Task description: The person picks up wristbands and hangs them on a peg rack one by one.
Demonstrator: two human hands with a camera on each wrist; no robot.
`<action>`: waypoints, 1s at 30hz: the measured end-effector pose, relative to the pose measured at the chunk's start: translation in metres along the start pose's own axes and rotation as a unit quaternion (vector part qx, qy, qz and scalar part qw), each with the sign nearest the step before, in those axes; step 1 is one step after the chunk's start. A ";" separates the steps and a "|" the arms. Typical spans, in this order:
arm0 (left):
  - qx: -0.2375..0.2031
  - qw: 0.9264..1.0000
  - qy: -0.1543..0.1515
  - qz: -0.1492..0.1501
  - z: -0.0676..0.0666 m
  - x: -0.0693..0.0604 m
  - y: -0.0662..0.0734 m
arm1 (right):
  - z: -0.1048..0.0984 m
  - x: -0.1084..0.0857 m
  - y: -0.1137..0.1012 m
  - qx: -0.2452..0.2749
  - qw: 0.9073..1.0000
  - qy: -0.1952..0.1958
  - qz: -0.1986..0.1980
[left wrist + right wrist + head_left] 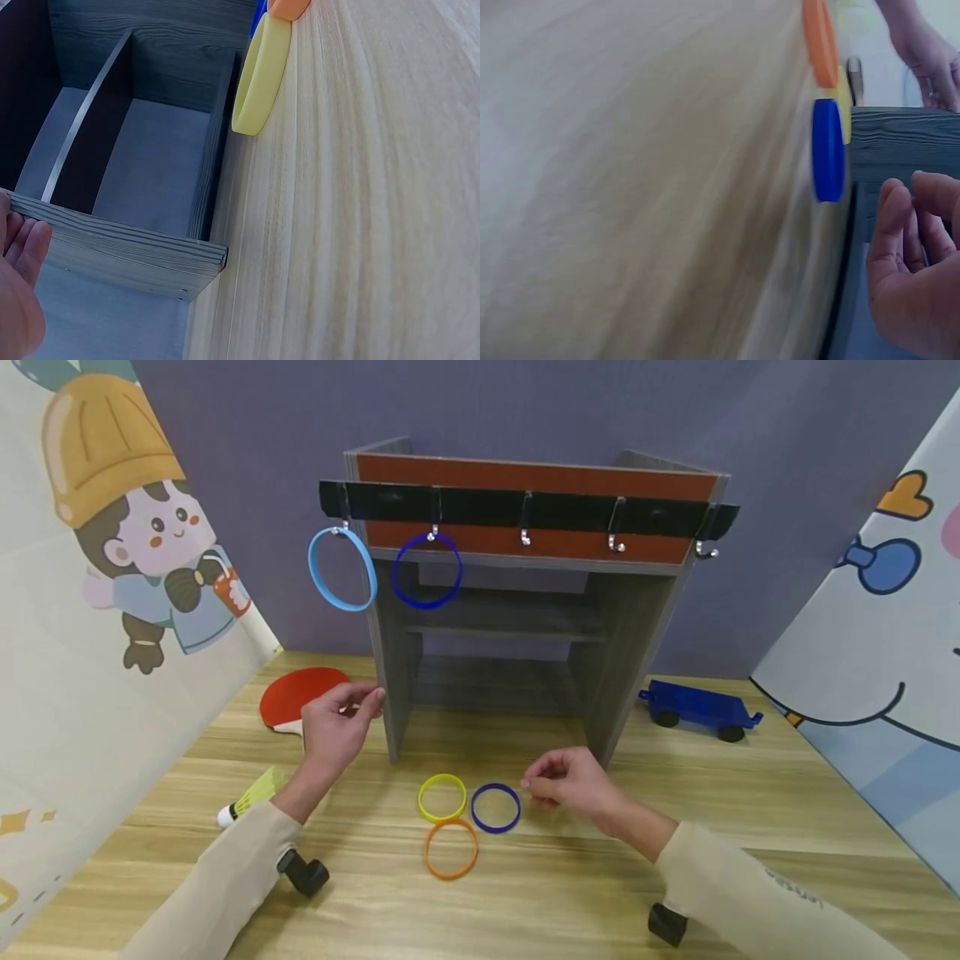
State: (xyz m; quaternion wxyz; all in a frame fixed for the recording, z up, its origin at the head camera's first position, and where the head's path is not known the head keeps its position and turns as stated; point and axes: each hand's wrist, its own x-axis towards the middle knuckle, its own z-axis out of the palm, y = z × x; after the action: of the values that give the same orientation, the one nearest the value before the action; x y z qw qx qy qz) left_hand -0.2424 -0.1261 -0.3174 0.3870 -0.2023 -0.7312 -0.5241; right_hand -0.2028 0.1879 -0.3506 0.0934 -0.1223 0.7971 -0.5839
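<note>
from here i see beige sleeves (pixel 225 870), dark lettering (pixel 793 888) on the right, blocky black pieces (pixel 303 872) by both cuffs (pixel 279 823)

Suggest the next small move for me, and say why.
I'd probably ease the right hand left and pinch the loose blue ring. That hand looks empty, and this is the loose ring closest to it. A light blue ring and another blue ring hang above, while the middle hook is bare.

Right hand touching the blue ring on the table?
Apart. The right wrist view shows a clear gap between the fingertips of the right hand and the blue ring.
</note>
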 end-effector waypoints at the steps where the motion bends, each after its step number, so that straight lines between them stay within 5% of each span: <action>1: 0.000 1.000 0.000 -0.002 0.000 0.000 0.000 | 0.000 0.000 0.002 -0.003 1.000 0.002 -0.001; 16: 0.013 1.000 0.002 0.013 0.001 0.001 -0.002 | 0.008 -0.002 0.033 0.040 0.998 -0.026 0.029; 30: 0.024 1.000 0.000 0.007 0.001 0.000 -0.001 | 0.013 -0.001 0.029 0.046 0.997 -0.013 0.053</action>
State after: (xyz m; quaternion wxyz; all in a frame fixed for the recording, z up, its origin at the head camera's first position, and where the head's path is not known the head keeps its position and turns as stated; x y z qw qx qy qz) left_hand -0.2437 -0.1250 -0.3177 0.3951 -0.1979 -0.7422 -0.5037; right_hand -0.2008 0.1843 -0.3826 0.1402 -0.0834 0.7734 -0.6126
